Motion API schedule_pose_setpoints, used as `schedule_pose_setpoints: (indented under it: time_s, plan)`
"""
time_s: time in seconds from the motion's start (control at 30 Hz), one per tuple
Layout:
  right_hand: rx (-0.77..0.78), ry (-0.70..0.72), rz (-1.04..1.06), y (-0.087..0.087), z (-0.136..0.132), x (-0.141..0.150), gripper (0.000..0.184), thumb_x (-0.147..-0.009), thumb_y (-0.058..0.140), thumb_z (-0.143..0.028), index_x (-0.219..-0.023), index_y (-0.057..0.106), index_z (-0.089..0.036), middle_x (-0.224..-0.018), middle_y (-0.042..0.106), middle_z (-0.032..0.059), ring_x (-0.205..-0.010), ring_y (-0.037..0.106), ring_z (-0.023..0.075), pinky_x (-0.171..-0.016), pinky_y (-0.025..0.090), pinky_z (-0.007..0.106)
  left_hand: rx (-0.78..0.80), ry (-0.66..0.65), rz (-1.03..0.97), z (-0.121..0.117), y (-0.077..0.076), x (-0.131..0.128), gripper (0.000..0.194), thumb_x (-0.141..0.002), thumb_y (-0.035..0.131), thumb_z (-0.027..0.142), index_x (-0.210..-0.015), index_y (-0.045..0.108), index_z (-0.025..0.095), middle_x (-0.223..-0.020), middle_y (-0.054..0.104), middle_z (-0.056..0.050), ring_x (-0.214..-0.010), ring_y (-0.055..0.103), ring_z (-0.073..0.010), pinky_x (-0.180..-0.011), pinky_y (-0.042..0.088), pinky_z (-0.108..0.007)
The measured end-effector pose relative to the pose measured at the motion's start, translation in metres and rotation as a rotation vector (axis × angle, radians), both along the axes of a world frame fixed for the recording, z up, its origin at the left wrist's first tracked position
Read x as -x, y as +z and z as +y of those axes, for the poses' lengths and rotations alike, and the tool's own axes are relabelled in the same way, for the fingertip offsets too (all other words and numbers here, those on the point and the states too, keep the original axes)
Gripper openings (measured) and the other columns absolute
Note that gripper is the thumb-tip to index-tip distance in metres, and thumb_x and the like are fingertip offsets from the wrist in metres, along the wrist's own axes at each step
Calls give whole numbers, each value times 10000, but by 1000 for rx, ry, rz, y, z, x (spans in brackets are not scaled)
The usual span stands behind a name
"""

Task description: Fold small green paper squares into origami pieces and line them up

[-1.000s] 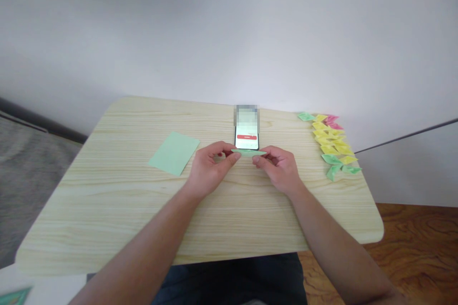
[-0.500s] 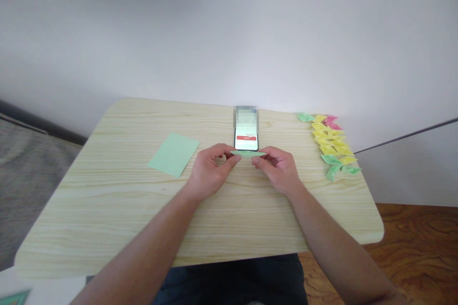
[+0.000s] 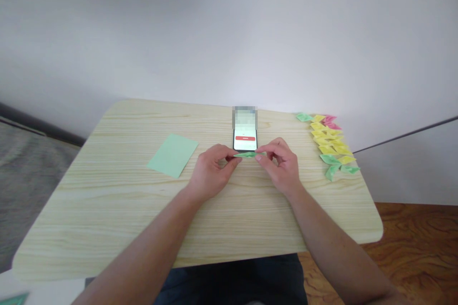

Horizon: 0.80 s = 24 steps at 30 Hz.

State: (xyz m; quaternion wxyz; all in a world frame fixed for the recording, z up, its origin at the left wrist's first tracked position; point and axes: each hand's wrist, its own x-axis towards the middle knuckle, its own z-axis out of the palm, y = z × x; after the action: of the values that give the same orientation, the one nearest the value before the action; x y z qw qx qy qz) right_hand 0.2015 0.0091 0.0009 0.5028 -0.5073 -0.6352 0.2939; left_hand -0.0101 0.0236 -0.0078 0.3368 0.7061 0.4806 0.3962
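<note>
A narrow piece of folded green paper [image 3: 246, 155] is held between my two hands, just in front of a phone [image 3: 245, 139]. My left hand [image 3: 212, 170] pinches its left end between thumb and fingers. My right hand [image 3: 281, 164] grips it toward the right, its thumb and forefinger partly covering that end. A flat sheet of green paper [image 3: 173, 155] lies on the table to the left of my left hand.
Along the table's right side lie several folded paper pieces: yellow ones [image 3: 327, 142], pink ones [image 3: 331, 121] and green ones [image 3: 332, 167]. The wooden table [image 3: 118, 190] backs onto a pale wall [image 3: 214, 33].
My right hand has shifted its grip inward along the folded green paper, its forefinger now further over the top. The paper looks narrower. My left hand keeps its pinch.
</note>
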Motion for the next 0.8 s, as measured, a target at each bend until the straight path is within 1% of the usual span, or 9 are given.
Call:
schedule_pose_setpoints:
  time_s: [0.1,0.23,0.37,0.57,0.67,0.8]
  plan:
    - [-3,36,-78,2,0,0,70,-838,734,-249,-892,776,-262,-868,569,26,-766,542,170,-690,477,336,-52,-42,55,1,-2,0,133,-896,668,315,-921,769,231,-862,723,-58,-866,628,-224,-805,487,-368]
    - [17,65,-144,0,2,1,101,-801,716,-164,-842,750,-250,-866,580,19,-767,554,167,-681,460,328,-111,-90,162,3,-3,0,93,-887,678,280,-866,759,239,-827,726,-48,-884,595,-237,-838,453,-393]
    - [29,89,-175,-3,2,0,129,-776,690,-111,-804,714,-234,-858,596,14,-757,560,161,-679,458,318,-130,-109,247,3,-3,0,82,-880,688,275,-860,759,241,-870,730,-44,-913,576,-239,-862,418,-401]
    - [17,115,-265,-3,0,2,163,-738,680,-78,-800,689,-229,-845,617,19,-795,592,179,-709,486,321,-161,-118,353,2,-2,0,96,-885,672,262,-835,751,243,-911,719,-45,-925,549,-244,-847,390,-404]
    - [12,118,-272,-3,0,2,174,-727,682,-67,-795,685,-228,-836,618,15,-783,588,173,-708,487,317,-163,-129,380,3,-1,1,108,-891,669,277,-826,749,242,-909,712,-47,-923,541,-246,-840,389,-406]
    - [36,121,-278,-5,1,1,171,-732,684,-69,-801,695,-225,-844,626,17,-790,595,173,-710,486,316,-164,-147,392,2,-1,1,92,-884,676,252,-842,758,247,-927,713,-41,-930,536,-242,-864,393,-413]
